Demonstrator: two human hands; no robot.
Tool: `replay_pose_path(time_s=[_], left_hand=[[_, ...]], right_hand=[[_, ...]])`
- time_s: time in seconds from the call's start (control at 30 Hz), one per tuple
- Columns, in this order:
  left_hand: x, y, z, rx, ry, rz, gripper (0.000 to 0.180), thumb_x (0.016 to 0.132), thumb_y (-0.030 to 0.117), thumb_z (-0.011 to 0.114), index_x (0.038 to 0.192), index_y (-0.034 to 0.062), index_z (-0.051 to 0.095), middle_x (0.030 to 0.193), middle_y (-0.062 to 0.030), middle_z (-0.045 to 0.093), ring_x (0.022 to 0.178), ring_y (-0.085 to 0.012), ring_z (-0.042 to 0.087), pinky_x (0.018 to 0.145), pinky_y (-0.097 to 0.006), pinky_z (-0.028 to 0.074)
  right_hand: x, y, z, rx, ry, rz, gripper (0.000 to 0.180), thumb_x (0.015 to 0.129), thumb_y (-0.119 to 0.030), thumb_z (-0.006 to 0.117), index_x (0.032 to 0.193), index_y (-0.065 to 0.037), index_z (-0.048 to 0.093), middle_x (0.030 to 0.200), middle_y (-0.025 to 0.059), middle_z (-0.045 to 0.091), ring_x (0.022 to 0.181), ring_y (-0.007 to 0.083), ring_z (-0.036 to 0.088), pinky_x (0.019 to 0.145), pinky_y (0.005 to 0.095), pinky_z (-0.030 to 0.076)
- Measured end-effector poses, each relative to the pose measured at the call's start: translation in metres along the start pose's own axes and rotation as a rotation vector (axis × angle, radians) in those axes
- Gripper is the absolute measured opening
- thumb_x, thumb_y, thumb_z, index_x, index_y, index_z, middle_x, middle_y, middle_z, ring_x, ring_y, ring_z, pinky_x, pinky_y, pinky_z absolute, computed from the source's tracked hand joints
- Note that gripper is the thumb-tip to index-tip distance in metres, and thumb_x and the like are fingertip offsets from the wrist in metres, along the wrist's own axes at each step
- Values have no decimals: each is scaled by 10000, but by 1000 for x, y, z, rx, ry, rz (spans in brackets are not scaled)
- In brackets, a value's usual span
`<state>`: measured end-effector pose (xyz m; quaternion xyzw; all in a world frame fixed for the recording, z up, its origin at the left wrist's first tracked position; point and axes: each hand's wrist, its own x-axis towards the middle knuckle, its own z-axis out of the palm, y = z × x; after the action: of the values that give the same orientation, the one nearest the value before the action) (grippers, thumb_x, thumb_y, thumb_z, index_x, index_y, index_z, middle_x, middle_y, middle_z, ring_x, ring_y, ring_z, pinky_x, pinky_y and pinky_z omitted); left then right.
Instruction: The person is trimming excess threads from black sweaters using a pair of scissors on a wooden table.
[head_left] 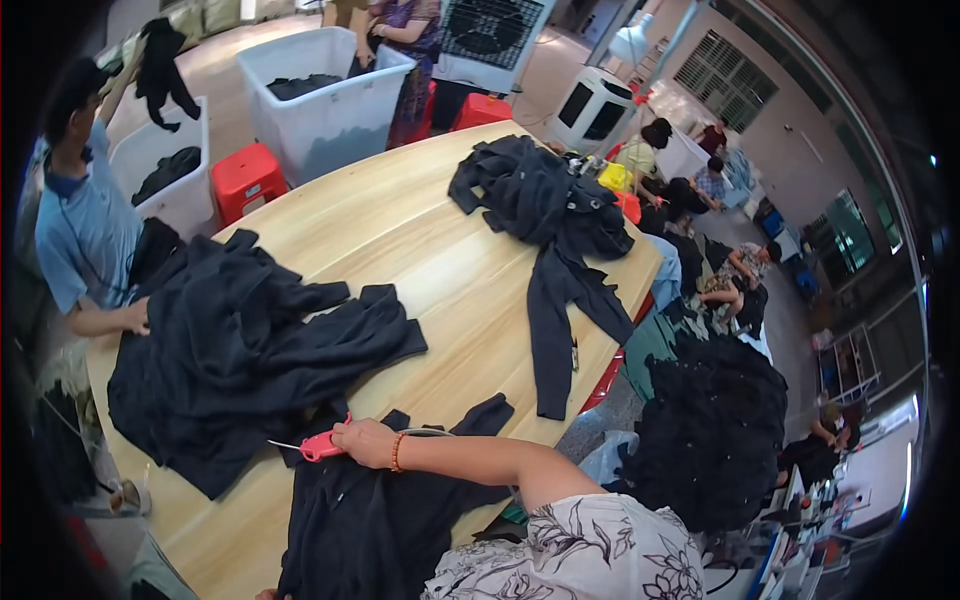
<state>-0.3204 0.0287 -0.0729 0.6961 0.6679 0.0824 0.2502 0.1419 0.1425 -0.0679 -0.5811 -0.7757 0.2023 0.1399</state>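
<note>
My right hand, with a beaded bracelet at the wrist, is closed around a pinkish-red tool. A thin metal tip sticks out of the tool to the left, by the hem of the garment pile; its exact kind is not clear. Below my forearm lies a black garment, spread over the near table edge. A sliver of my left hand shows at the lower rim beside this garment; its fingers are mostly cut off. A larger pile of black garments lies just beyond the tool.
Another black garment heap rests on the wooden table's far right, sleeves hanging toward me. At left a co-worker touches the large pile. White bins and red stools stand beyond. Black garments are stacked at right.
</note>
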Motion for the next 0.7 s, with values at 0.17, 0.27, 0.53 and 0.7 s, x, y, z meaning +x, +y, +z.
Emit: replay_pose_path(time_s=[0.17,0.27,0.53,0.7], left_hand=[[25,105,-67,-39,476,166,254,929,170,544,1086,-19,609,1017,-190,635,928,-342,613,835,-403,489],[26,152,-76,31,722,478,269,961,205,517,1055,-13,644,1011,-179,661,922,-359,636,829,-426,502],[-19,112,44,120,114,489,198,749,-65,571,939,-12,554,1236,-265,544,1109,-464,532,945,-476,449],[-5,156,34,-394,195,188,303,791,-40,652,1070,8,545,999,-131,557,805,-266,564,729,-324,488]], right_hand=[[-7,14,-113,2,498,5,79,835,-61,561,905,-38,533,892,159,571,802,350,620,679,436,515],[-20,11,-179,-74,682,0,157,809,-73,636,902,-27,519,907,147,557,819,339,617,679,416,524],[-178,73,-119,-140,-56,252,183,789,-162,672,875,-15,605,997,224,581,805,369,653,672,437,554],[-229,47,-128,-160,24,382,160,855,-115,620,956,-45,518,955,176,503,779,406,597,642,488,508]])
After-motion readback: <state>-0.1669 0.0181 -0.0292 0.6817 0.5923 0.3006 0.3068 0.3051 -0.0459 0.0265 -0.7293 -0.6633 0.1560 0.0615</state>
